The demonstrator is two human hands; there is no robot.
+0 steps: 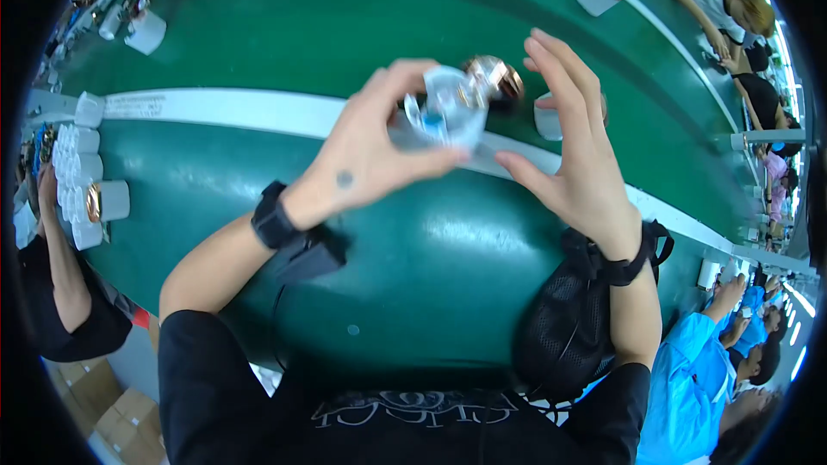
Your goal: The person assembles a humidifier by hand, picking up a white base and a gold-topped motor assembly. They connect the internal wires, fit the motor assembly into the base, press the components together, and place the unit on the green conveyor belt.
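My left hand [362, 142] is closed round a small white cup-like container [457, 133], which is tilted and blurred by motion. A bit of blue shows inside it. At the container's upper right is a shiny rose-gold piece [488, 76], like a watch; whether it is fixed to the container cannot be made out. My right hand [573, 133] is open, its fingers spread and its thumb apart, a short way right of the container and touching nothing visible. Partly hidden behind its fingers stands another white container [548, 120] on the green belt.
A pale strip [224, 108] separates the belt from the green table [448, 267]. On the left are stacked white cups [77, 164] and a white container with a gold piece [112, 200]. A black mesh bag [560, 327] lies by my right forearm. Co-workers [689, 379] sit on both sides.
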